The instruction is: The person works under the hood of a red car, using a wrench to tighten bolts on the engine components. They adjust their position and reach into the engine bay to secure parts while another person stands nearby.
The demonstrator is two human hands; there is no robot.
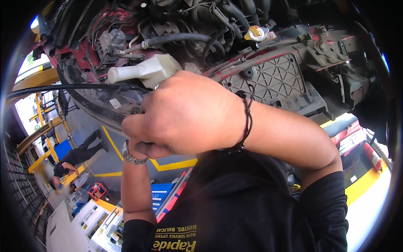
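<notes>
My right hand (184, 111), with a black cord bracelet at the wrist, is curled closed at the front edge of an open engine bay. Its fingertips face away, so what they grip is hidden. Behind and below it is my left hand (132, 146), which shows only a sliver above a metal-band watch (133, 156); its fingers are covered. Just beyond my right hand sits a whitish plastic reservoir (149, 70) with a long filler neck pointing left. A thin black strip (71, 87) runs from the left rim toward my hands.
Hoses (180, 38) and a yellow-tagged radiator cap (257, 32) lie farther in. A dusty ribbed panel (279, 77) stands right of my wrist. Below are a blue tool cabinet (161, 194) and yellow floor lines (176, 165). Another person (79, 156) is at the far left.
</notes>
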